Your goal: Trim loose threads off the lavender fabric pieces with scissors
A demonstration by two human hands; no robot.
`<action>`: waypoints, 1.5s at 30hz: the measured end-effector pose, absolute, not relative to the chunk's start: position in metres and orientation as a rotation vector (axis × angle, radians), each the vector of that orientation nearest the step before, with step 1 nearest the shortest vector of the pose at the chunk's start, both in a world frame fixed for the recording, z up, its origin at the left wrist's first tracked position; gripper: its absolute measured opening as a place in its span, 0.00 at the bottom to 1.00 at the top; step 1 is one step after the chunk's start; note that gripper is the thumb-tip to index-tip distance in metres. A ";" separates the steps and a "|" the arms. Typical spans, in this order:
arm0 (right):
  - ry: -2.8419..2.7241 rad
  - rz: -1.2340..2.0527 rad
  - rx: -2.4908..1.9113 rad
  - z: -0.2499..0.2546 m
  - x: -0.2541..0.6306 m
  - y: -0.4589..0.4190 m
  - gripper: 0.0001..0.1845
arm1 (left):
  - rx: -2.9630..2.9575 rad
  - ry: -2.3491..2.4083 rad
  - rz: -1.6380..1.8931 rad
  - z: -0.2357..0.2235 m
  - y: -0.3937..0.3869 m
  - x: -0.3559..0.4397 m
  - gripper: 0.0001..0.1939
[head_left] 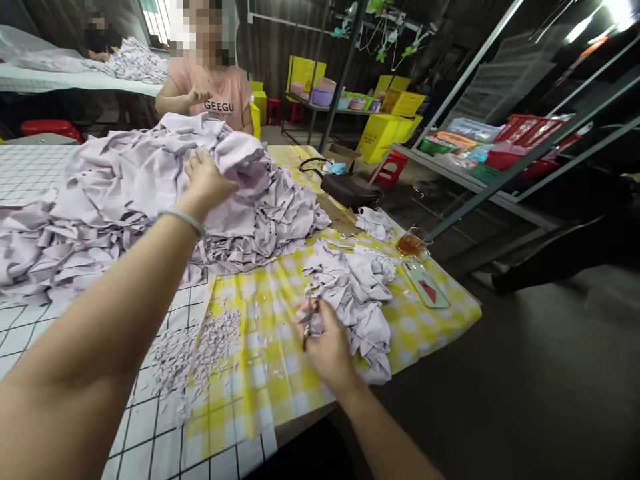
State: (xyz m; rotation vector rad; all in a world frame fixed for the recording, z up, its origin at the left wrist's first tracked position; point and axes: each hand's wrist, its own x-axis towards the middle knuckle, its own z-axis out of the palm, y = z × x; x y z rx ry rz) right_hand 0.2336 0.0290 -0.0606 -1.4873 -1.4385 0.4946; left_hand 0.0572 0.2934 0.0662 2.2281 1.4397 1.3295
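My left hand (207,177) reaches onto a big heap of pale lilac fabric pieces (135,160). Its thumb stands apart from the fingers, and the fingertips rest against the upper cloth. A pair of small scissors (309,321) is in my right hand (327,343), low over the near side of the table. Just beyond and right of that hand lies a smaller pile of lilac pieces (350,280). Many tiny fabric snippets (200,353) are scattered between my two arms.
The table wears a yellow checked cloth (295,400). Near its right edge are a glass of brown drink (411,244) and a phone (427,285). A dark bag (350,191) lies at the back. Across the heap sits a person in a pink shirt (215,93). A metal rack (480,180) stands right.
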 end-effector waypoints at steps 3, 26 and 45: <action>-1.400 0.133 -1.676 -0.062 0.288 0.062 0.11 | 2.252 1.427 1.225 0.018 0.274 0.093 0.34; -1.288 0.337 -1.602 -0.102 0.331 0.054 0.06 | 2.619 0.707 0.430 -0.064 0.253 0.170 0.09; -1.144 -0.059 -1.110 0.053 0.341 0.149 0.15 | 1.749 0.681 1.013 0.122 0.125 0.094 0.14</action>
